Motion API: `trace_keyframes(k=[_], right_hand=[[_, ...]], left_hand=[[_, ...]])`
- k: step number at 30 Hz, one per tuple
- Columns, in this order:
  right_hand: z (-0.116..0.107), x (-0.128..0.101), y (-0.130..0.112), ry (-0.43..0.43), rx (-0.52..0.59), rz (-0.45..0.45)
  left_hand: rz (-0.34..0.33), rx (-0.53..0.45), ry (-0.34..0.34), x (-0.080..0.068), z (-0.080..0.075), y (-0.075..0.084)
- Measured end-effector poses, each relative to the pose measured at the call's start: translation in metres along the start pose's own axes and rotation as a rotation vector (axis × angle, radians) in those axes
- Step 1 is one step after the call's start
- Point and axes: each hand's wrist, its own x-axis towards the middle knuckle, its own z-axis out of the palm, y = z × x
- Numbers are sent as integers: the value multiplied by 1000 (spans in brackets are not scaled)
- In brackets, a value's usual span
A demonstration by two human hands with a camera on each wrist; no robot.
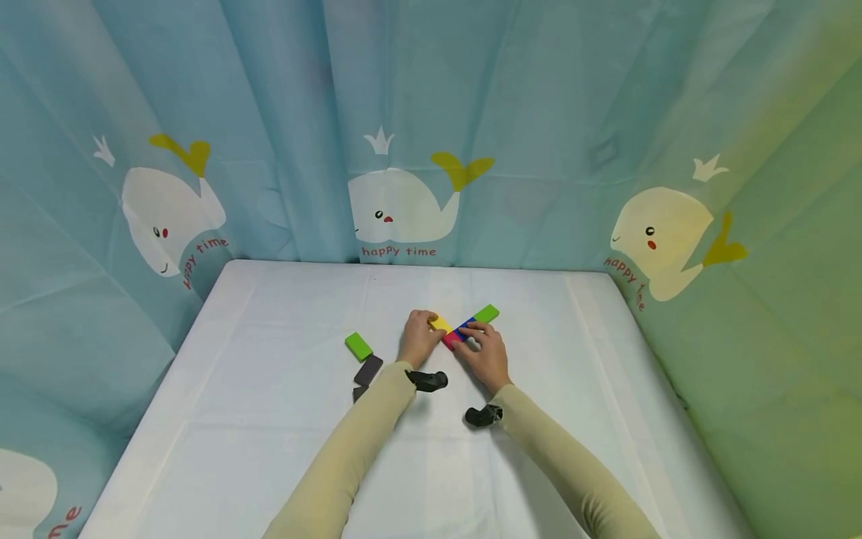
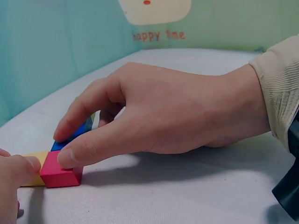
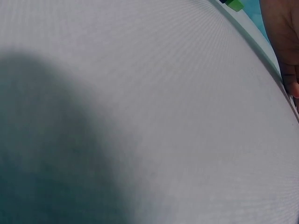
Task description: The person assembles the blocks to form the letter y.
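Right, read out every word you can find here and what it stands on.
"happy time": curtain, by the left whale
"happy time": curtain, under the middle whale
"happy time": curtain, below the right whale
"me": curtain, lower-left corner, rest out of frame
"happy time": curtain in left wrist view, second word blurred
Blocks: no lettering visible

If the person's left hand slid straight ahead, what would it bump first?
Probably the yellow rectangular block: the left hand seems to pinch its edges right now, though exact depth is hard to judge.
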Motion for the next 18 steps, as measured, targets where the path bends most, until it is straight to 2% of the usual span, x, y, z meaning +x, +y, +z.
trace_keyframes(k=[5,9,12,18], right_hand=[[1,1,0,6,1,-8],[1,1,-1,8,-3,-16],[2,0,-1,1,-2,-14],[1,0,-1,5,0,-3]], left_hand=[[23,-37,17,0,1,-4],[67,-52,49,-4,-2,-5],[59,-85,47,-7,-5,-7],[-15,-190,5,-4,-19,-17]])
